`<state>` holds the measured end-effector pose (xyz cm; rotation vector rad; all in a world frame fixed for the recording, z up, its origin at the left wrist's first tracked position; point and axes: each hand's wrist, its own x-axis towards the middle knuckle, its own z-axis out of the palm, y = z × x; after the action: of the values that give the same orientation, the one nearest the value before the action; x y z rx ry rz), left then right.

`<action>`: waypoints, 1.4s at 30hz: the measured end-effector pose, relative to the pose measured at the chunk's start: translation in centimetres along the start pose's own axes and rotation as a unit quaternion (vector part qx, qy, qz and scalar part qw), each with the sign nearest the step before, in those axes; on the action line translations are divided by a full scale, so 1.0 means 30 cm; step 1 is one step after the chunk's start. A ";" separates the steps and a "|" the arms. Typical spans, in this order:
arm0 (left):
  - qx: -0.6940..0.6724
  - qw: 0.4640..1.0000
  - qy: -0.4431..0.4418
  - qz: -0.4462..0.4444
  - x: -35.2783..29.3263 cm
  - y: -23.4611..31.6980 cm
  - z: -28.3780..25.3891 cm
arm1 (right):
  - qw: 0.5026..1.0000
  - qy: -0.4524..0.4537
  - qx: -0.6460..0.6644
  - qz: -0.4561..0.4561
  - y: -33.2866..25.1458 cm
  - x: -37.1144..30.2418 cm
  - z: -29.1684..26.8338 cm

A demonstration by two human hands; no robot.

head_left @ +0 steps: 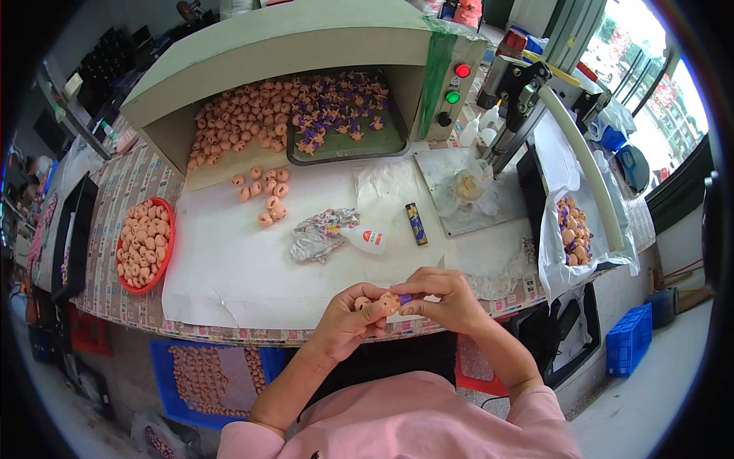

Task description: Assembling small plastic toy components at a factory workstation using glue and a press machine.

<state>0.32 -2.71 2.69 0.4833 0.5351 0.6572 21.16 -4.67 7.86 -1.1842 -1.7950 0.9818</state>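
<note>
Worktable (103, 249), hands (344, 320) partly hiding peach pieces (389, 304)

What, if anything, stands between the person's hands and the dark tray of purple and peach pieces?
A white bottle lies between the left hand and right hand and the dark tray, its tip over a crumpled wrapper. Both lie low, so hands could probably pass above them.

The small near piece (391, 304) is peach and purple. The left basket (172, 243) is red, the far tray (348, 143) dark green, the near-left crate (162, 375) blue; the tablecloth (115, 206) has a multicoloured block pattern.
</note>
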 end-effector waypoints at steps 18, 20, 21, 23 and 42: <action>-0.020 1.000 -0.011 -0.009 0.001 -0.044 0.050 | 0.725 0.482 -0.424 -0.249 -0.212 0.361 -0.782; -0.018 1.000 0.007 0.010 -0.020 -0.022 0.010 | 0.728 0.510 -0.412 -0.199 -0.143 0.285 -0.644; -0.013 1.000 0.013 0.024 -0.026 -0.009 -0.001 | 0.738 0.497 -0.441 -0.121 -0.084 0.217 -0.611; -0.012 0.998 0.043 0.040 -0.044 0.007 -0.033 | 0.841 0.376 -0.378 0.092 -0.010 0.130 -0.505; 0.150 0.986 0.053 0.050 0.183 0.052 0.191 | 0.642 0.567 -0.495 0.145 0.119 -0.404 -0.745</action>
<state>6.75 0.66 6.25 0.7656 0.7199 0.7053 45.73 -10.90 11.86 -2.0792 -0.9267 -0.7964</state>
